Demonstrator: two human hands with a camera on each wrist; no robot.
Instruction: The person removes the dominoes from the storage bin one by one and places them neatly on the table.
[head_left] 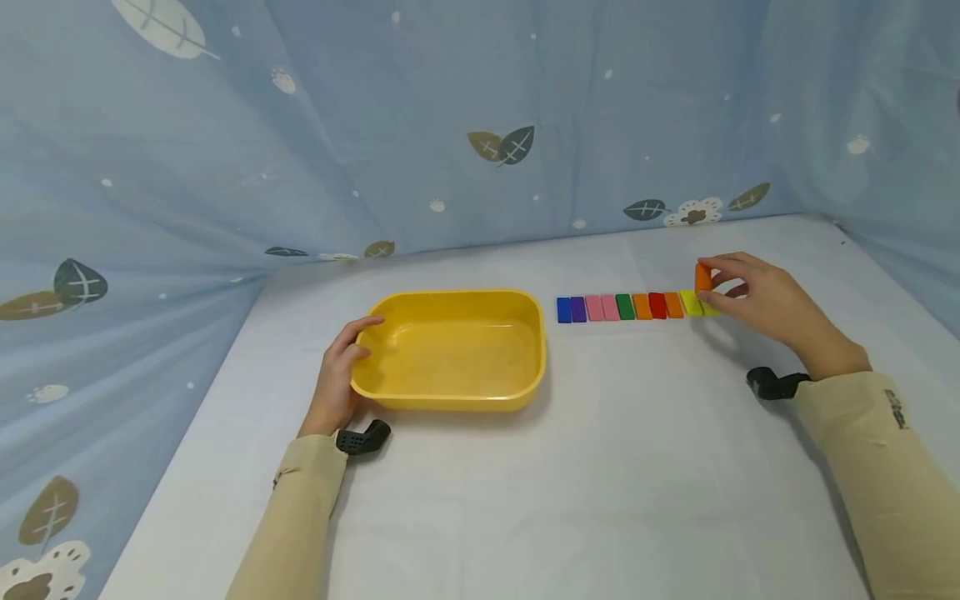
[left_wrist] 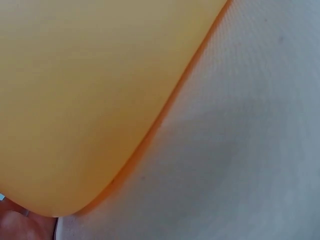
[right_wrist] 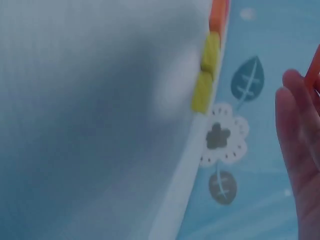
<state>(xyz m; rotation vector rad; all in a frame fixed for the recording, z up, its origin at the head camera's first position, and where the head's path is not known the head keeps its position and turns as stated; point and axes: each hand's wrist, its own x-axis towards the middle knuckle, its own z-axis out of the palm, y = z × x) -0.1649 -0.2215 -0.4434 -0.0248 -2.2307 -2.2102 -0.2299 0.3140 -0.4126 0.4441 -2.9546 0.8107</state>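
Observation:
My left hand (head_left: 337, 379) grips the left end of a yellow plastic basin (head_left: 450, 402), with fingers over its rim. The basin's outer wall (left_wrist: 100, 100) fills much of the left wrist view. My right hand (head_left: 780, 312) pinches an upright orange block (head_left: 702, 277) between thumb and fingers, just above the right end of a row of flat coloured blocks. That end holds two yellow blocks (head_left: 690, 303). In the right wrist view the held orange block (right_wrist: 313, 72) shows only partly at the right edge.
From left, the row has a blue block (head_left: 564, 310), a purple one (head_left: 578, 309), two pink ones (head_left: 602, 307), then green (head_left: 625, 307), orange, red (head_left: 657, 305) and orange. A white cloth (head_left: 585, 492) covers the table; a blue patterned curtain (head_left: 375, 125) hangs behind.

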